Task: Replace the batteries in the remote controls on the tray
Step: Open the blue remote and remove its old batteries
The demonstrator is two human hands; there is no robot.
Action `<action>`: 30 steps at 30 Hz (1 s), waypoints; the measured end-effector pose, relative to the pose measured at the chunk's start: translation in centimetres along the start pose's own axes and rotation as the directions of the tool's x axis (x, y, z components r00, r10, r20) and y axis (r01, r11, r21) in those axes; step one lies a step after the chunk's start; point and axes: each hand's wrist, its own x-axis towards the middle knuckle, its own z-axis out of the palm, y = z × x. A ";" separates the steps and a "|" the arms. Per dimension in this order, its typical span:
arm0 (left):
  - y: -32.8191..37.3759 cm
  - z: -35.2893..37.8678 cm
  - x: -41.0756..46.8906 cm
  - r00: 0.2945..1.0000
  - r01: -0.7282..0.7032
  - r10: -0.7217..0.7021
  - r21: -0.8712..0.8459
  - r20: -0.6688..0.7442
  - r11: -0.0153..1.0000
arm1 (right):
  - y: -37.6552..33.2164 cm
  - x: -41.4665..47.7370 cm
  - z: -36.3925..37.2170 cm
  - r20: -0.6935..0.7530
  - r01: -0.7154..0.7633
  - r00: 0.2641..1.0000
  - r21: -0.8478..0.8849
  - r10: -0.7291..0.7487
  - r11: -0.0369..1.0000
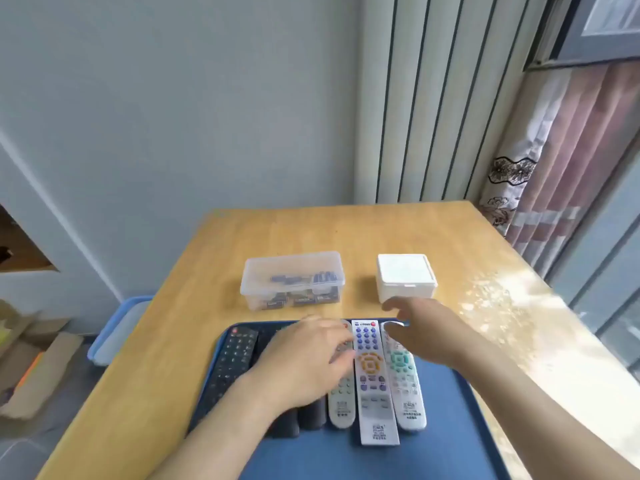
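A blue tray [446, 427] on the wooden table carries a row of remotes. A black remote [232, 362] lies at the left, with other dark remotes partly under my left forearm. A small grey remote [341, 407], a long white remote with blue and orange buttons [371, 382] and a white remote with teal buttons [403, 386] lie at the right. My left hand [308, 358] rests flat on the dark and grey remotes, fingers relaxed. My right hand [426, 330] hovers over the top of the teal-buttoned remote, fingers loosely spread, holding nothing.
A clear plastic box [292, 280] holding several batteries stands behind the tray. A white lidded box [405, 277] stands to its right. A blue bin [117, 330] sits off the table's left edge, cardboard on the floor beside it. A curtain and window are at the right.
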 end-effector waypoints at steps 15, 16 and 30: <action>3.3 8.5 -1.4 0.977 0.076 -0.096 0.110 0.192 0.991 | 3.4 -2.6 6.2 0.058 -0.052 0.998 0.553 0.024 0.832; 3.5 8.5 -1.6 0.978 0.097 -0.112 0.089 0.174 0.991 | 3.3 -2.9 6.5 0.032 -0.036 0.999 0.520 0.023 0.854; 3.0 9.8 -2.4 0.984 0.174 -0.170 0.082 -0.052 0.981 | 2.0 -5.9 6.1 0.035 -0.044 0.998 -0.162 0.050 0.986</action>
